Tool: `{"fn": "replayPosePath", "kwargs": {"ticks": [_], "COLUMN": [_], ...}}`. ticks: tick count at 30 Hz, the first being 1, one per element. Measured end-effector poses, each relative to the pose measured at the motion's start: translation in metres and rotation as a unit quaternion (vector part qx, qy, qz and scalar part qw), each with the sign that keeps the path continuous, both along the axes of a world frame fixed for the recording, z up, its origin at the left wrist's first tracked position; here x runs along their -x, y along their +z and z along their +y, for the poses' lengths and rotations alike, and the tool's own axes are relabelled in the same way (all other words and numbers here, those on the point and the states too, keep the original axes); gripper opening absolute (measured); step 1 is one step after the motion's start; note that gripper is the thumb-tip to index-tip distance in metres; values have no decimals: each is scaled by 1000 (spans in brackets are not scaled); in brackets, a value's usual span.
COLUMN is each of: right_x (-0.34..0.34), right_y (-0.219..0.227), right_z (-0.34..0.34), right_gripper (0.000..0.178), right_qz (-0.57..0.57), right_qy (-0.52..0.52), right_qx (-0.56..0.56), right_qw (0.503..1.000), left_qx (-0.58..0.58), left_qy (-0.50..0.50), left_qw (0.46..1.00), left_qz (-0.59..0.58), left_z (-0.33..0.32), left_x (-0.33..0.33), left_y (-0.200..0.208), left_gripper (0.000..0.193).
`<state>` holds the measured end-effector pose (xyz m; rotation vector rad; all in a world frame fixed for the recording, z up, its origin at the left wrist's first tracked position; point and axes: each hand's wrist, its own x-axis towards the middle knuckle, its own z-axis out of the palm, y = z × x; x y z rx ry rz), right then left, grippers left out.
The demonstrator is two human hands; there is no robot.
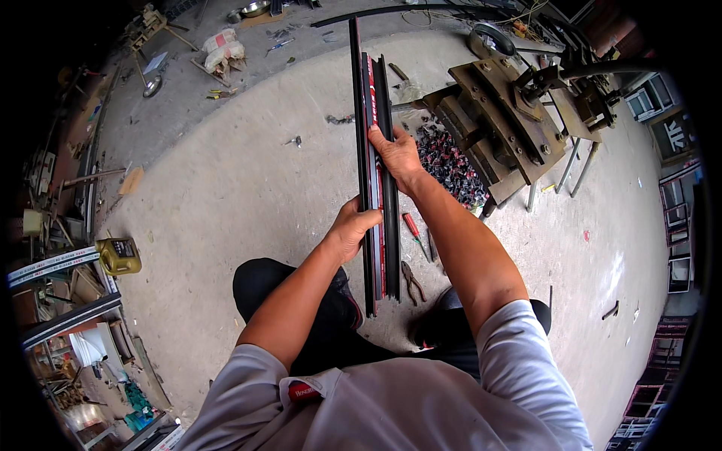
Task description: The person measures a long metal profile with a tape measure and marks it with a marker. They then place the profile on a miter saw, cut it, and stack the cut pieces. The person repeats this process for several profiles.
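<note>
A bundle of long dark metal profiles [386,255] with red and white film strips stands out in front of me, running away from my knees. My left hand [351,228] grips its left side around the middle, thumb laid across the top. Farther along, my right hand [398,156] is wrapped over it from the right, thumb on top. The fingers under the bundle are hidden. On the floor just right of the bundle's near half lie a red-handled screwdriver [413,227] and a pair of pliers [411,283].
A heavy rusty metal press [511,120] stands at the right, with a heap of small dark scraps [451,167] beside it. An olive plastic jug [119,256] is at the left. Far off sit a sack [224,52] and some loose tools. Frames line the right edge.
</note>
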<state>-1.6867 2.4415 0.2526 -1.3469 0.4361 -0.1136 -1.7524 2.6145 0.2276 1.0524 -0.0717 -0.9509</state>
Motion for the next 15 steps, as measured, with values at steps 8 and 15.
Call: {"fn": "replayPosePath", "kwargs": {"ticks": [8,15], "right_x": [4,-2], "right_y": [-8,-16], "right_z": [-7,-3], "right_gripper": [35,30], "right_qz": [22,45], "right_qy": [35,60], "right_qx": [-89,-76], "right_qw": [995,994], "left_qx": [-64,-51], "left_qy": [51,112], "left_qw": [996,991], "left_qz": [-44,-42], "left_z": [-1,-1], "left_x": [4,2], "left_y": [-3,1], "left_gripper": [37,34]}}
